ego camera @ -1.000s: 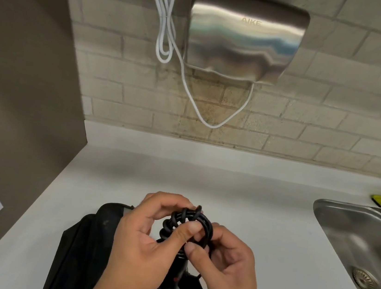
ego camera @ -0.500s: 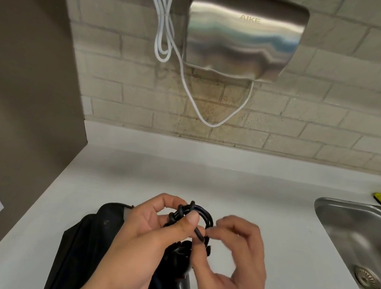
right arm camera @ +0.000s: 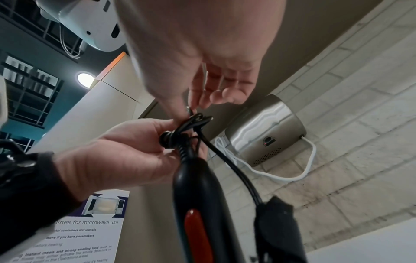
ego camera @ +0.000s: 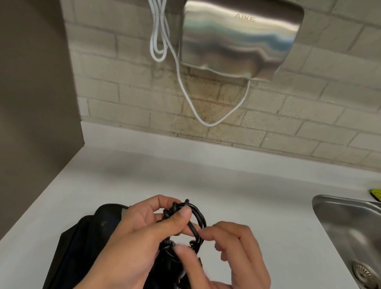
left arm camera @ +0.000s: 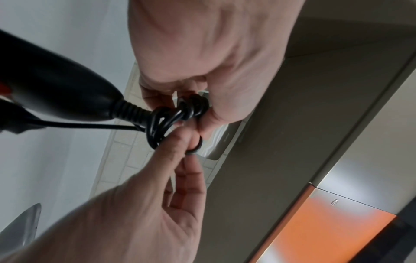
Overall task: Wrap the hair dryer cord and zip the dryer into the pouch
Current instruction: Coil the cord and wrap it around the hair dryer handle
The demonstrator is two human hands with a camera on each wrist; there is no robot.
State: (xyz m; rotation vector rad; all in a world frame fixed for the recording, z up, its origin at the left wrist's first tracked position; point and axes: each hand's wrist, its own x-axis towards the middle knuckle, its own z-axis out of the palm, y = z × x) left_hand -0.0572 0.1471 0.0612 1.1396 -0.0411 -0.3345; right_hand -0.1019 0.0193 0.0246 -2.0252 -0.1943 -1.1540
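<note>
Cord (ego camera: 195, 220) loops are bunched at the end of the hair dryer (right arm camera: 198, 201), just above its ribbed collar, and we hold the bundle up over the white counter (ego camera: 250, 200). Our left hand (ego camera: 138, 239) pinches the coil, thumb pressed on the front and fingers curled behind it. Our right hand (ego camera: 229, 266) pinches one strand of the cord between thumb and forefinger, its other fingers loosely bent. From the right wrist view we see the dryer's black handle hanging down from the coil, with a red switch (right arm camera: 195, 229) on it, and a free length of cord running down to the black plug (right arm camera: 275, 222) beside the handle. The black pouch (ego camera: 84, 246) lies on the counter below our left hand, near the front edge. A steel hand dryer (ego camera: 238, 31) hangs on the brick wall, and a steel sink (ego camera: 353, 241) sits at the right.
</note>
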